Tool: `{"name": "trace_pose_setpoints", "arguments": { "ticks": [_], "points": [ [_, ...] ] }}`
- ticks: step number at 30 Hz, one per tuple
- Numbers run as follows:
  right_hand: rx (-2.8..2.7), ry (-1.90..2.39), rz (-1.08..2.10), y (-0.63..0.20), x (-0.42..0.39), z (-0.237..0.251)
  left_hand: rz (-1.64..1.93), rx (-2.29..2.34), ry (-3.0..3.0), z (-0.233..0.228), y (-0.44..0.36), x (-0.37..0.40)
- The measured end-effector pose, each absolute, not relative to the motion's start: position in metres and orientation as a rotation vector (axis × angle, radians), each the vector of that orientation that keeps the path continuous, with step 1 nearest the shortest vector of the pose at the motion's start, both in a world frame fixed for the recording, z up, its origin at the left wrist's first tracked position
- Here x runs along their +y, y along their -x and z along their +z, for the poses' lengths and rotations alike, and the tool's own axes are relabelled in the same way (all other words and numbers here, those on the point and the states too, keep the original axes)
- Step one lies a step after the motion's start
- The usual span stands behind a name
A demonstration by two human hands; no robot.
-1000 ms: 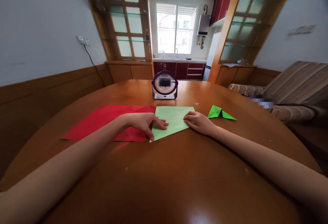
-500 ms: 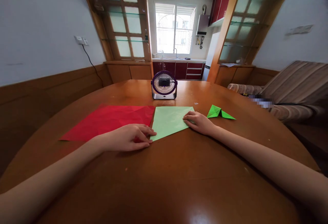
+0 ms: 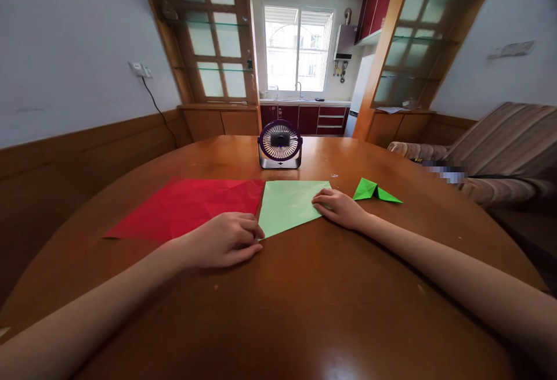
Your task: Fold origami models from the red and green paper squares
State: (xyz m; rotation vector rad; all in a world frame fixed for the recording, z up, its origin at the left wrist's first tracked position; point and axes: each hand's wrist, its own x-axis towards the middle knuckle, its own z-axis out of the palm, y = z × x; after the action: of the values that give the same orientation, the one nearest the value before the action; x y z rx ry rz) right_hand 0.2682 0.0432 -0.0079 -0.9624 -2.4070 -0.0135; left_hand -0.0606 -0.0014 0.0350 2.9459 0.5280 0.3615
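A light green sheet of paper (image 3: 289, 203) lies on the table in front of me, its lower edge slanting up to the right. At its lower left corner is my left hand (image 3: 232, 239), with bent fingers and thumb closed in on the tip; part of the grip is hidden. My right hand (image 3: 337, 207) rests on the right edge of the same sheet, fingers together and curled, pressing it down. Left of the green sheet is a creased red sheet of paper (image 3: 187, 206), partly behind my left hand. A folded bright green paper piece (image 3: 368, 190) stands beyond my right hand.
A small purple desk fan (image 3: 279, 142) stands on the wooden table (image 3: 278, 310) behind the papers. To the right is a striped armchair (image 3: 505, 142). A black cord (image 3: 152, 98) hangs from a wall socket at left. Farther back is a kitchen with a window.
My left hand has drawn slightly down, its fingers curling in toward the thumb at the green sheet's corner. My right hand stays in place. The view has shifted slightly.
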Motion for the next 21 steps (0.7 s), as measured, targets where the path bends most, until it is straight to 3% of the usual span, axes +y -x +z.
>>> {"name": "trace_pose_setpoints", "arguments": {
  "ticks": [12,21],
  "points": [
    [-2.417,0.975,-0.018,-0.268,0.043,-0.007,0.458,0.485,-3.028,0.038,0.059,-0.004],
    [-2.414,0.97,-0.033,-0.268,0.044,-0.008,0.46,0.559,-3.052,0.014,0.042,0.007]
  ]
}}
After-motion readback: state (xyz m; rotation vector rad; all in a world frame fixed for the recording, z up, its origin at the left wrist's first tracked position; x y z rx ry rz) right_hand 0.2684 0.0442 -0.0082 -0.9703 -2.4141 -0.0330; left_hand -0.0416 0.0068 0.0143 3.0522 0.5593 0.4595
